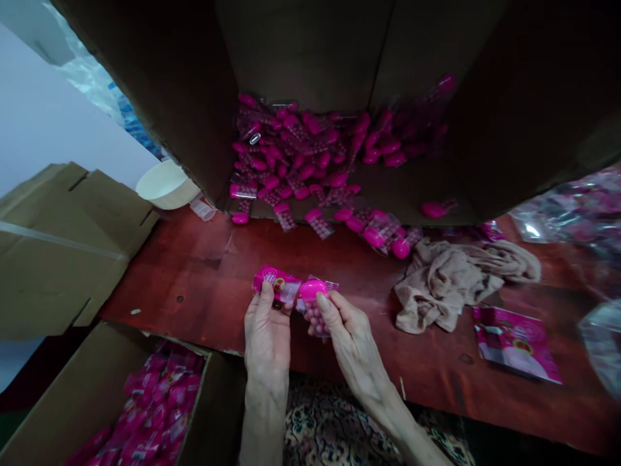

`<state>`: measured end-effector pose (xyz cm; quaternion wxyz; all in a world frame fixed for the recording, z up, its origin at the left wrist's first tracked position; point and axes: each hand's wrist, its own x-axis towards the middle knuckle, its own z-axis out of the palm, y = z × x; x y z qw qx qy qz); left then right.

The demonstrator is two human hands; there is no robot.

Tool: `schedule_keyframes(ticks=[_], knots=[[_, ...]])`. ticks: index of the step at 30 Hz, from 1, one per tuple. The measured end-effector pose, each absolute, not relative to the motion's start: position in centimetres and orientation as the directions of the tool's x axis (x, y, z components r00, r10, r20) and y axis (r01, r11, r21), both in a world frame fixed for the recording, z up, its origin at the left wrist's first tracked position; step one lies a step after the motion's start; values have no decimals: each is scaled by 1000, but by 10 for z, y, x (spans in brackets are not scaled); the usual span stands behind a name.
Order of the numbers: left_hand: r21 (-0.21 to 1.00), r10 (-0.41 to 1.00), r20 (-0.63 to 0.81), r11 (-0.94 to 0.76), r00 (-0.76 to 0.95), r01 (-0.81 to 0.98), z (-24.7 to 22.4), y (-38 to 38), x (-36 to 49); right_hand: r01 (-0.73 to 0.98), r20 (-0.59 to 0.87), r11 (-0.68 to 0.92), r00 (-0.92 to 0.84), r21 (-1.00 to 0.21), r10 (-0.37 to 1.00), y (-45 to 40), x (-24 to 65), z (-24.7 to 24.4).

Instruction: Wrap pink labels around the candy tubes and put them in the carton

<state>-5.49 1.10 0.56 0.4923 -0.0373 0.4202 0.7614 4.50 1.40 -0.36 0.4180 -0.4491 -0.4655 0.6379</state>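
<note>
My left hand (268, 327) pinches a small pink printed packet (277, 283) between thumb and fingers above the red table. Close beside it, my right hand (347, 323) grips a clear container of small pink balls (316, 317) with a bright pink cap (313, 289), tilted with the cap facing up and away from me. The packet's clear right end is next to the cap; I cannot tell whether they touch. More of these pink-capped containers (301, 152) lie heaped in a large cardboard box (310, 52) ahead, several of them spilling onto the table at its opening.
A crumpled beige cloth (446, 285) and a flat stack of pink printed packets (519, 343) lie on the right. At lower left, an open carton (58, 395) holds many pink packets. A white bowl (165, 184) and folded cardboard (68, 246) are on the left; clear plastic bags (572, 207) are far right.
</note>
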Motion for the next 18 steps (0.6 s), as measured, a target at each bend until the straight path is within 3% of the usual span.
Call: schedule_keyframes(ticks=[18], knots=[[625, 755, -497, -30, -427, -780, -2, 11, -52, -152, -246, -297, -284, -943, 927, 16, 46, -5]])
